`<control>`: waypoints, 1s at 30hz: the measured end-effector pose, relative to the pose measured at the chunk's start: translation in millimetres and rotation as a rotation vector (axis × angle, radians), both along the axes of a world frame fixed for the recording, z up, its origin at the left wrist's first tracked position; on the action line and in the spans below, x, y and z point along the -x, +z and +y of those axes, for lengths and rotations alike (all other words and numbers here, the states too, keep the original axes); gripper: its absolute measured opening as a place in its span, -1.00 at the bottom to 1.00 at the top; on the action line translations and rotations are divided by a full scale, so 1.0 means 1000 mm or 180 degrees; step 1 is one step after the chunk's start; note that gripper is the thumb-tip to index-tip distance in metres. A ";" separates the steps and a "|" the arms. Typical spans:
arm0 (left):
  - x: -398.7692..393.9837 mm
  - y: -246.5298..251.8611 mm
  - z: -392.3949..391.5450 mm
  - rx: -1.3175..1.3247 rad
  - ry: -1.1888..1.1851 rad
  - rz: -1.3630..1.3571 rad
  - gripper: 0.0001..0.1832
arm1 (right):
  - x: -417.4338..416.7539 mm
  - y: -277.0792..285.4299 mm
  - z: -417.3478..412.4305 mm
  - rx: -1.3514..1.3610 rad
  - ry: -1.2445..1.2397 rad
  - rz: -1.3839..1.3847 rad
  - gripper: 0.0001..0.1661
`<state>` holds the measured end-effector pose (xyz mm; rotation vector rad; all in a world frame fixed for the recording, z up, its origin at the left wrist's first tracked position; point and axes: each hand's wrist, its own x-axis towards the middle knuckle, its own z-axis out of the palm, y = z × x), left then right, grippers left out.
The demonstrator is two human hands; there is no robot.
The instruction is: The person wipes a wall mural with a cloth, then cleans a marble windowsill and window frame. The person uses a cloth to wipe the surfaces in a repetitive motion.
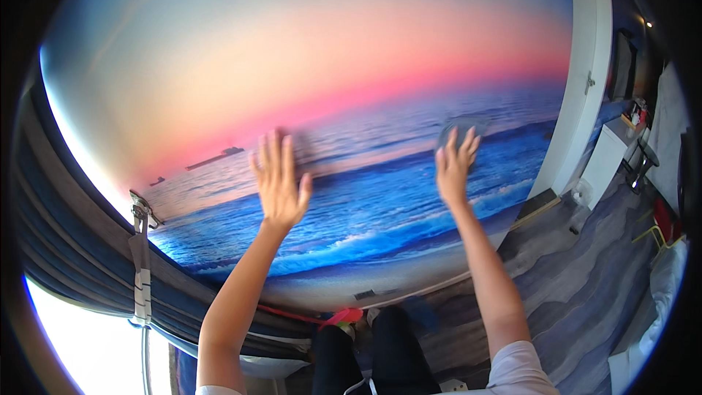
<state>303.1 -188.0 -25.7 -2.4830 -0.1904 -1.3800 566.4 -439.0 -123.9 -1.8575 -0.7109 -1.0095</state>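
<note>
A wall mural [351, 66] of a sunset sea with waves and a ship fills the view before me. My left hand [279, 181] is raised to it with its palm toward the wall and the fingers somewhat apart. Nothing shows in that hand; whether it touches the surface I cannot tell. Further right, my right hand [456, 167] is spread over a thin grey-blue cloth [466, 122] and seems to press it flat on the mural. Blur hides part of the cloth, and the fingers cover the rest.
Dark striped curtains [71, 252] with a tieback on a metal wall hook [141, 206] hang at left. A white door frame [587, 82] bounds the mural at right. Near my legs [397, 345] lies a red plastic object [345, 316]. A wall socket [364, 295] sits low.
</note>
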 end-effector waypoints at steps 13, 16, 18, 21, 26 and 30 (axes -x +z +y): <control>0.044 -0.027 0.089 -0.0515 0.0593 -0.0756 -0.30 | 0.108 -0.020 0.097 0.0941 0.0238 -0.0569 -0.41; 0.032 -0.028 0.081 -0.0493 0.0519 -0.0757 -0.27 | 0.063 -0.020 0.046 0.0060 -0.0338 -0.0155 -0.39; 0.034 -0.027 0.085 -0.0573 0.0486 -0.0837 -0.27 | 0.048 0.029 0.049 -0.0588 -0.0552 -0.0061 -0.37; 0.040 -0.026 0.089 -0.0651 0.0499 -0.0890 -0.27 | 0.070 0.112 0.093 -0.0614 -0.0646 -0.0520 -0.35; 0.036 -0.029 0.091 -0.0465 0.0547 -0.0947 -0.31 | 0.177 0.097 0.172 0.0459 0.0444 -0.0864 -0.35; 0.034 -0.028 0.088 -0.0488 0.0508 -0.0884 -0.32 | 0.158 -0.017 0.145 0.0939 0.0440 -0.0478 -0.39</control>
